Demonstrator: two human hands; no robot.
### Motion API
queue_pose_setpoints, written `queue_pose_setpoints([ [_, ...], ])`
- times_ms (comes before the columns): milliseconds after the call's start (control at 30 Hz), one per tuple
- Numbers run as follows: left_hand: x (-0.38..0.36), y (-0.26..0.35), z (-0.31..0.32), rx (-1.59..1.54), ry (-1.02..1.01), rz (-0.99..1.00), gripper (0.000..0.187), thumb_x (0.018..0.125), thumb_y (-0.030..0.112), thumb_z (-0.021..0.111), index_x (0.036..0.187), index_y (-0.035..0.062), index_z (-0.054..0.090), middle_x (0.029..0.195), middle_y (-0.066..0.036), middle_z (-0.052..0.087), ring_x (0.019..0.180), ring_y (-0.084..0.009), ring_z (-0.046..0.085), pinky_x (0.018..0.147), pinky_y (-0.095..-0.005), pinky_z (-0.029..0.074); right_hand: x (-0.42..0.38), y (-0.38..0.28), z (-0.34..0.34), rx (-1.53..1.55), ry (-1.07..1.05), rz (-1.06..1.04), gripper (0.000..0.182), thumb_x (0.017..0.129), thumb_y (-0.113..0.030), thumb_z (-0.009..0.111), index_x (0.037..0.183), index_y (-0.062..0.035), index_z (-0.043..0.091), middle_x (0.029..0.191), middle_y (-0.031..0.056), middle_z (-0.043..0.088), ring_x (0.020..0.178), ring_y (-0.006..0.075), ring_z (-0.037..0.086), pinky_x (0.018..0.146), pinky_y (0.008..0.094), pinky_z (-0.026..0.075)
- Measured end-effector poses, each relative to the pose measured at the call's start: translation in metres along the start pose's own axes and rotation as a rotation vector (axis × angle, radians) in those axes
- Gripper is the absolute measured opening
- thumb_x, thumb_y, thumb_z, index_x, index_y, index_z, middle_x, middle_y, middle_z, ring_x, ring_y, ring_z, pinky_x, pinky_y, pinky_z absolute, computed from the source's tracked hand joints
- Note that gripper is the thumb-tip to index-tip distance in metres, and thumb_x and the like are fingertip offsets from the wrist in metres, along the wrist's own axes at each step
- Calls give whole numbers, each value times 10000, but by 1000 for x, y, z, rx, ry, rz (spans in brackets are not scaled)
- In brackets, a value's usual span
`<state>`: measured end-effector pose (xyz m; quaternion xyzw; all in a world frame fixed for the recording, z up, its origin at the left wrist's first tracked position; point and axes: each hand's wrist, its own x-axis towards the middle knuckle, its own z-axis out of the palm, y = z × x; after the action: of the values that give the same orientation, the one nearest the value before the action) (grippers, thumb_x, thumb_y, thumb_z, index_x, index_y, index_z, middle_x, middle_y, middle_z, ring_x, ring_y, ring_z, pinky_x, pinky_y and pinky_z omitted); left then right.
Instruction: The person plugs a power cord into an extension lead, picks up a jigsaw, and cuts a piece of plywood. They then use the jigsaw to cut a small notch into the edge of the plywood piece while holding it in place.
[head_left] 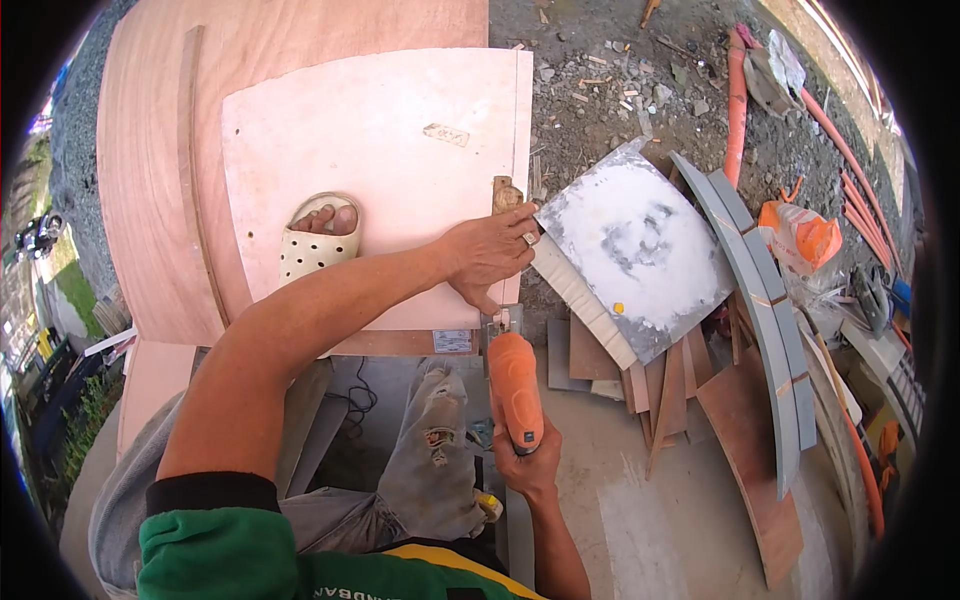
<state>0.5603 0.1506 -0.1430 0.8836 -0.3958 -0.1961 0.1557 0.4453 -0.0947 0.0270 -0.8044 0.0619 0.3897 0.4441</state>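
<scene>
An orange power tool [517,390] is gripped from below by my right hand [530,462], its metal foot at the near edge of a pale plywood sheet [370,120]. My left hand [492,250] lies spread over the sheet's right edge, just beyond the tool, with a ring on one finger. A narrow strip [522,130] runs along that right edge. Beside my left fingers is a small brown wooden piece [507,194]. One foot in a cream clog [320,240] rests on the sheet.
A grey-white smeared board [640,250] lies to the right, beside curved grey strips [745,270] and brown wood offcuts [675,390]. Farther right are an orange bag [803,238] and a red pipe [736,110]. A black cable [358,395] lies below the sheet.
</scene>
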Motion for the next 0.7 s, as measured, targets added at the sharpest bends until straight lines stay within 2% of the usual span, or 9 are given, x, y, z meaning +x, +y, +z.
queue_pose_setpoints([
  [67,0,0,-1,-20,-22,-12,961,691,679,667,1187,-141,586,1181,-230,671,1368,-372,456,1293,-522,59,0,1,1,9,-1,5,187,807,-113,724,914,4,626,735,136,671,654,204,675,650,334,538],
  [200,0,-1,2,-14,-6,-8,958,689,674,668,1188,-140,585,1184,-233,671,1368,-370,457,1292,-524,60,1,-1,0,13,-14,16,178,812,-108,721,919,0,629,739,117,670,665,187,670,653,329,535],
  [267,-1,-1,2,25,15,8,924,765,699,594,1159,-137,602,1214,-251,647,1349,-391,452,1281,-533,75,1,-2,0,17,-15,18,177,812,-108,720,920,-1,629,737,111,668,666,182,667,653,327,534],
  [700,0,-3,2,9,-21,9,900,804,685,574,1186,-129,604,1264,-256,625,1354,-386,437,1284,-531,82,3,-2,1,12,-5,14,196,809,-118,724,932,-1,626,736,110,662,661,173,659,646,323,532],
])
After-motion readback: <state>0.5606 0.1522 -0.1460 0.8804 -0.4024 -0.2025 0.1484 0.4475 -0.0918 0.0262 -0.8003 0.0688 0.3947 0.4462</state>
